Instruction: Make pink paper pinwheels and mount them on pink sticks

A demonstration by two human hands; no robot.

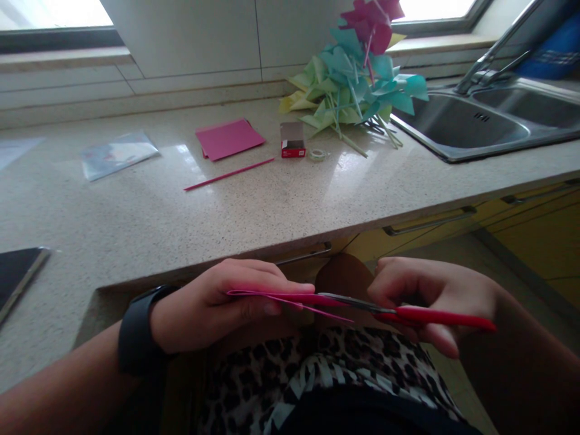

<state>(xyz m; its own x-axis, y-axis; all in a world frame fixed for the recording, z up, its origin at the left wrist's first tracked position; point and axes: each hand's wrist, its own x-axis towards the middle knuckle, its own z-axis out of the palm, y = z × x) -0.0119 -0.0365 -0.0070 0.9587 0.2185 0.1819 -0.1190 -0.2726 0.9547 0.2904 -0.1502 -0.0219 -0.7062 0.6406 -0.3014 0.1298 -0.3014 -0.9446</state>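
She is in the middle of a cut – the left hand (212,305) pinches a folded pink sheet of paper (272,296) flat between thumb and fingers, seen almost edge-on, while the right hand (430,299) works a pair of red-handled scissors (408,313) into it from the right. All of this happens low down, in front of her lap and just below the edge of the surface (272,199), not on it. The blades look close to shut, their tips buried in the paper near its right end, and a thin pink sliver (326,314) hangs loose under the blades (already parted from the sheet, or nearly, I can't tell from this angle).

By my reckoning the cut is partway along; going on would call for opening the blades a little, sliding them deeper toward the left hand and keeping the sheet taut and level so the line stays straight – with the thumb held back from the blades.

As for the grip: the left one is clamped tight on the paper, fingers curled under, thumb on top. The right is folded around the scissor handles, fingers through or around the loops, squeezed nearly together.

Up on the surface lie a pink stick (229,174), a stack of pink sheets (229,138), a small red box (292,142) and a heap of paper pinwheels (357,78) beside the sink (453,127)
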